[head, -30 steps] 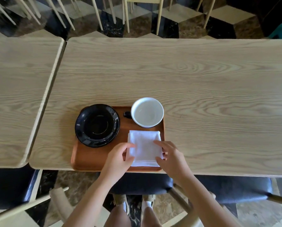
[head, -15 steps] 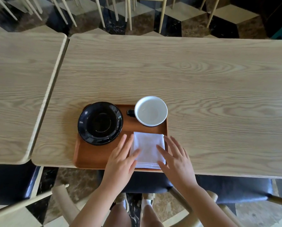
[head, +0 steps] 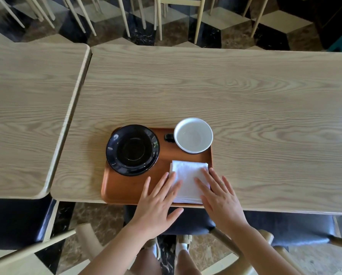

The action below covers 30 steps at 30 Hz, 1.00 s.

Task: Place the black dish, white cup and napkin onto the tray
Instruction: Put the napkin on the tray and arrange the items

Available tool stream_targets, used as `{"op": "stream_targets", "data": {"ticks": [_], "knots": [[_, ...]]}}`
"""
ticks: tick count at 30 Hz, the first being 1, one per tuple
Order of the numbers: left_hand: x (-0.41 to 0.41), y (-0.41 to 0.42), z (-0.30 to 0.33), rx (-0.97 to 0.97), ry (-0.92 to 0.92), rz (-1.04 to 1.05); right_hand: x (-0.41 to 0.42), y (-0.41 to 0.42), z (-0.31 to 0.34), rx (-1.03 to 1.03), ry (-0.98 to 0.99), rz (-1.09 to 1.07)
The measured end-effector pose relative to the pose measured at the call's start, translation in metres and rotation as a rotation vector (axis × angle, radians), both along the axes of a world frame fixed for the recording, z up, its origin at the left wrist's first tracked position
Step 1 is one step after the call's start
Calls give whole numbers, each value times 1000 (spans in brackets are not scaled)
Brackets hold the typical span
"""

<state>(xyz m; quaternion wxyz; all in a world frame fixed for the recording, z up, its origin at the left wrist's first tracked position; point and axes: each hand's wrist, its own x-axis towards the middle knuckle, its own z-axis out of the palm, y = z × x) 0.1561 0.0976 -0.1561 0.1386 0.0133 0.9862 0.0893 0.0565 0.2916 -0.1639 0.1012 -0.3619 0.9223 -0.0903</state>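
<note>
A brown tray (head: 126,189) lies at the near edge of the wooden table. On its left part sits the black dish (head: 132,149). The white cup (head: 193,135), with a dark handle pointing left, stands on the tray's far right corner. A folded white napkin (head: 188,176) lies flat on the tray's near right part. My left hand (head: 158,203) is spread flat, its fingertips on the napkin's left edge. My right hand (head: 219,197) is also flat and spread, fingers resting on the napkin's right side. Neither hand grips anything.
A second wooden table (head: 27,116) adjoins on the left with a narrow gap between. Dark-cushioned chairs (head: 188,221) with light wooden frames stand under the near edge. More chair legs (head: 158,18) rise beyond the far edge over a chequered floor.
Both hands went from pinching the napkin's edges to lying flat with fingers spread on it. The napkin now rests flat on the tray. The dish and cup stayed put.
</note>
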Motion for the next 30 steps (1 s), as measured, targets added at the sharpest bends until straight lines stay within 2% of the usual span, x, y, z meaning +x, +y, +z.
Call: {"op": "stream_targets", "data": {"ticks": [3, 7, 11, 16, 30], "knots": [[1, -7, 11, 27, 60, 49, 7, -21, 11, -96, 6, -43], [11, -43, 26, 53, 134, 239, 17, -71, 26, -133, 13, 12], [25, -86, 26, -18, 47, 306, 21, -115, 27, -49, 7, 41], [33, -114, 23, -52, -15, 259, 23, -138, 20, 25, 6, 74], [62, -117, 22, -9, 10, 196, 48, -128, 24, 16, 10, 99]]}}
